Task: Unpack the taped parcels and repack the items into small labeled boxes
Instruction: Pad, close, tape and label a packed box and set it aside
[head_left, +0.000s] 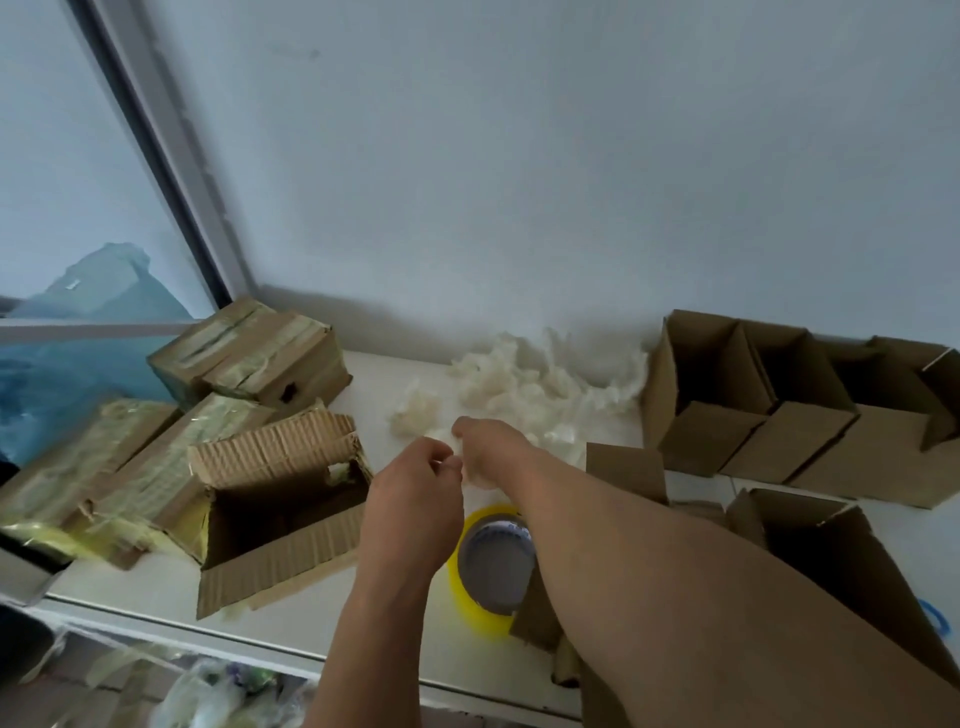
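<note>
My left hand (415, 478) and my right hand (485, 441) meet over the middle of the white table (156, 592), both pinching a small white piece of the fluffy material between the fingertips. A heap of the same white fluffy items (540, 384) lies just behind, against the wall. An opened, torn parcel (275, 514) stands empty-looking to the left of my hands. Several taped parcels (249, 358) are stacked further left. Three small open boxes (769, 410) stand in a row at the right.
A yellow tape roll (493, 566) lies under my right forearm. Another open carton (826, 540) sits at the right front, partly hidden by my arm. A blue plastic bag (78, 353) is beyond the table's left end. Plastic scraps lie on the floor below.
</note>
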